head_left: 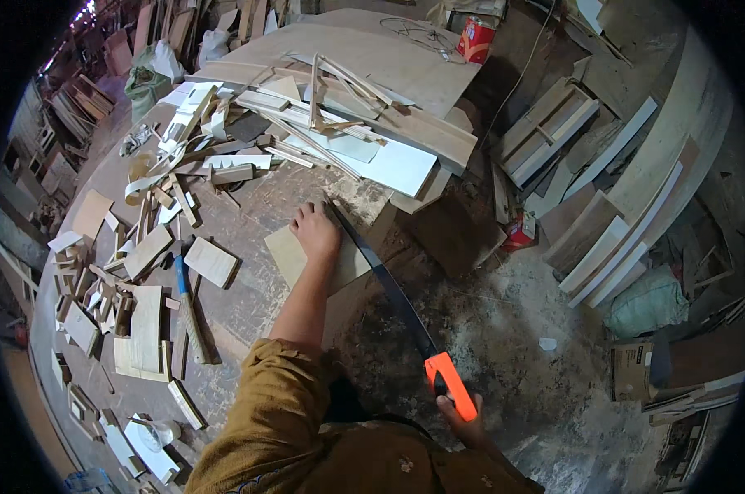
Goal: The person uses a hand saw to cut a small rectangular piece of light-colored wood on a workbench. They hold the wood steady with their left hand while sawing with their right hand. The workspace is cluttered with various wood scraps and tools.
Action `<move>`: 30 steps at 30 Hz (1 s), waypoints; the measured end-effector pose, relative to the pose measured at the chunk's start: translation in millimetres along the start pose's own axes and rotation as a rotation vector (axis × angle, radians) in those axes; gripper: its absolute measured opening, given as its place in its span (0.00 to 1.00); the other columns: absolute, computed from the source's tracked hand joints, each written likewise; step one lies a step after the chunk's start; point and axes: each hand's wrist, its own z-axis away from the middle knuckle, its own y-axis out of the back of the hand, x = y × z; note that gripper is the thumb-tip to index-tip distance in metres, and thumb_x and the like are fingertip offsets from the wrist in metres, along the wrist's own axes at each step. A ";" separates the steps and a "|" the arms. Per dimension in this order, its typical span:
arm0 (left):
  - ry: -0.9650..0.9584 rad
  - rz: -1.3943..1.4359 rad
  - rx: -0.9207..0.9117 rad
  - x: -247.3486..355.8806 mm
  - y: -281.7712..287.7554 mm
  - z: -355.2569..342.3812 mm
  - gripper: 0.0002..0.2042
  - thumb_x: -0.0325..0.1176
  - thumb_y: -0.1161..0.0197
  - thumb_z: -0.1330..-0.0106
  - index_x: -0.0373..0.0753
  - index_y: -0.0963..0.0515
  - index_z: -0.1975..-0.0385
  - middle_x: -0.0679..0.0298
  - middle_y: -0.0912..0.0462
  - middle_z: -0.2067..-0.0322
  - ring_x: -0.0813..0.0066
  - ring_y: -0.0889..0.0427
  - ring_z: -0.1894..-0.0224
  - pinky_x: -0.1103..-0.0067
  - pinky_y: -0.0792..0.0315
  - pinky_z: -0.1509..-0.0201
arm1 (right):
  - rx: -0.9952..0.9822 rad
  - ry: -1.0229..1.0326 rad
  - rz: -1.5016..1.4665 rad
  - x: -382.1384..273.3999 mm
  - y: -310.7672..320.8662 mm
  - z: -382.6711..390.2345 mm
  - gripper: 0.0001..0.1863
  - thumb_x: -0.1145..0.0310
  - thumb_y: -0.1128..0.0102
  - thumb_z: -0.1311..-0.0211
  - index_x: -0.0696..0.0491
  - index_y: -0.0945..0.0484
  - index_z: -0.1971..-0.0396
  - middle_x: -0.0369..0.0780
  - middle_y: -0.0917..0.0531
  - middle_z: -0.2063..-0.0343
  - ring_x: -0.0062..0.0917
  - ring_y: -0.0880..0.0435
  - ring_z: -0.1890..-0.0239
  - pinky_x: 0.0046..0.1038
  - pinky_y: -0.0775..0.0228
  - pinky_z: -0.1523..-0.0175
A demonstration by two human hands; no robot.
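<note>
My right hand is closed round the orange handle of a handsaw. Its long dark blade slants up and left, the tip reaching the tabletop close to my left hand. That hand presses down on a thin, pale wooden board at the table's edge, its fingers somewhat spread over the far side. The blade runs along the board's right side; whether its teeth are in the wood I cannot tell. My left forearm covers the middle of the board.
A blue-and-wood hammer lies left of my forearm among many wood offcuts. White strips and a white panel are piled beyond my left hand. A red tin stands far back. Long boards lean at the right.
</note>
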 end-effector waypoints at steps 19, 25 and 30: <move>-0.005 0.020 -0.082 -8.4 -1.5 -5.7 0.16 0.35 0.40 0.48 0.41 0.23 0.57 0.58 0.26 0.56 0.57 0.31 0.47 0.64 0.40 0.42 | -0.050 0.436 -0.008 -116.6 27.3 3.2 0.09 0.68 0.37 0.43 0.58 0.26 0.70 0.35 0.27 0.77 0.15 0.29 0.74 0.20 0.37 0.68; -0.020 0.080 -0.065 -2.4 2.4 -3.0 0.17 0.34 0.39 0.48 0.42 0.22 0.56 0.57 0.26 0.56 0.57 0.31 0.47 0.64 0.41 0.41 | -0.158 0.374 -0.273 -68.9 22.7 14.4 0.19 0.66 0.38 0.41 0.62 0.31 0.58 0.37 0.27 0.70 0.16 0.29 0.73 0.21 0.34 0.68; -0.012 0.043 -0.069 -4.1 1.4 -2.5 0.20 0.36 0.34 0.52 0.42 0.23 0.56 0.58 0.26 0.55 0.58 0.32 0.46 0.63 0.41 0.41 | 0.013 0.501 0.126 -60.2 16.7 26.7 0.15 0.70 0.34 0.45 0.60 0.27 0.61 0.36 0.26 0.78 0.16 0.27 0.74 0.21 0.33 0.68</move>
